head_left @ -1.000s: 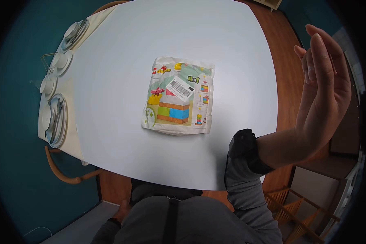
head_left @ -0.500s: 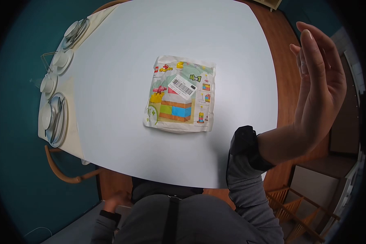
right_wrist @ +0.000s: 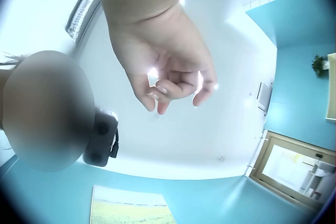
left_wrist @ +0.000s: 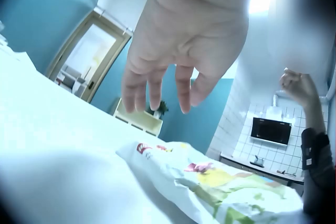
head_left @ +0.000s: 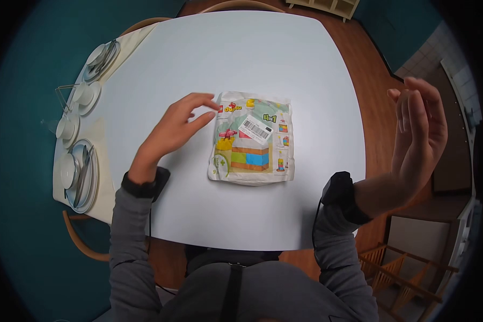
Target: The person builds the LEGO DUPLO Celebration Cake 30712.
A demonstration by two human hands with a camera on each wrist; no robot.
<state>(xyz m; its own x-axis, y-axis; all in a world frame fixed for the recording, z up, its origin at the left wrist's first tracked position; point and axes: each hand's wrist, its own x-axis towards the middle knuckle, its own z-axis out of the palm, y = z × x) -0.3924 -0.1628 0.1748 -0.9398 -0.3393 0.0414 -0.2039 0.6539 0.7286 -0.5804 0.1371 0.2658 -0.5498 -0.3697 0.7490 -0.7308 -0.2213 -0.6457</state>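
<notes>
A Duplo toy packet point(head_left: 255, 142) lies flat on the white table, printed with colourful blocks and bearing a white barcode sticker. My left hand point(head_left: 174, 126) reaches in from the left, its fingertips right at the packet's upper left corner in the head view. Seen from the left wrist, the same hand point(left_wrist: 191, 40) hangs over the packet point(left_wrist: 220, 184) with fingers apart and nothing in them. To the right of the table my right hand point(head_left: 421, 139) is raised, bent at the wrist. The right wrist view has its fingers point(right_wrist: 176, 87) loosely curled around nothing.
Along the left side of the white table point(head_left: 188, 59), a cream cloth point(head_left: 104, 172) bears white cups point(head_left: 84, 94), plates point(head_left: 94, 185) and cutlery. A wooden chair point(head_left: 86, 247) stands at the lower left. On the floor at the lower right is a wooden rack point(head_left: 402, 273).
My left hand has come up from beside my body to the packet's left edge. The right hand stays raised. The head view has shifted slightly; the packet appears lower and further right.
</notes>
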